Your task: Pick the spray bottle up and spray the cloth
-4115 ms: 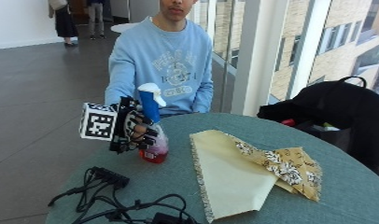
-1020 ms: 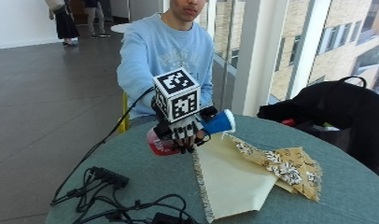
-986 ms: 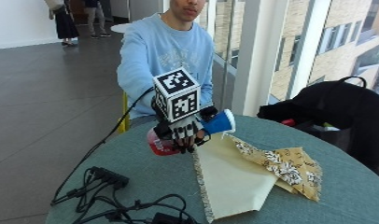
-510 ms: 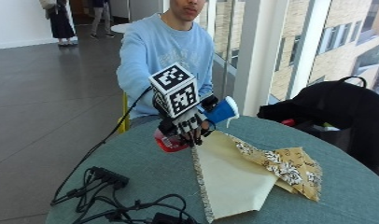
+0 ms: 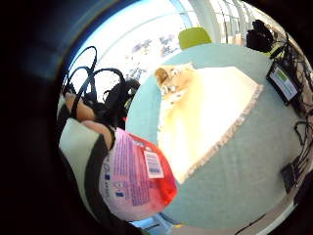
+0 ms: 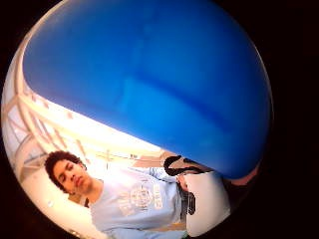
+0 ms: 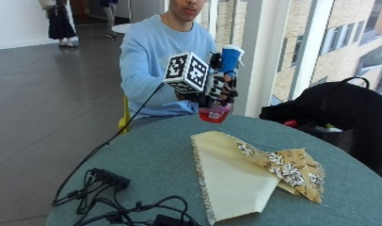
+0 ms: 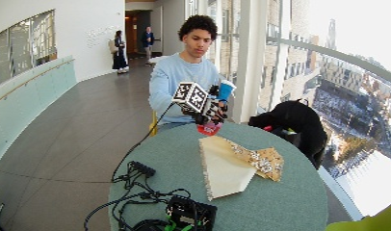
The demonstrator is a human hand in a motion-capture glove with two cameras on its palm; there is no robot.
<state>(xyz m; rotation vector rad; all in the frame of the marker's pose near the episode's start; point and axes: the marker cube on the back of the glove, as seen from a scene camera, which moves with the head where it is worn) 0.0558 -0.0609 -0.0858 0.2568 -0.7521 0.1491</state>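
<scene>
With the right hand (image 7: 217, 89) curled round the spray bottle (image 7: 221, 82) held off the table (image 7: 141, 160), I'd tip its blue head down toward the cloth (image 7: 234, 176) lying nearer before squeezing.

Round table (image 7: 147, 165) with teal-grey top. Dark grey polished floor (image 8: 61, 144) extends down a corridor behind the grip. White wall (image 8: 73, 29) with pale green lower panels on the corridor's far side. Full-height windows (image 8: 311, 57) and white columns (image 7: 257, 47) beyond the grip admit bright daylight.
</scene>
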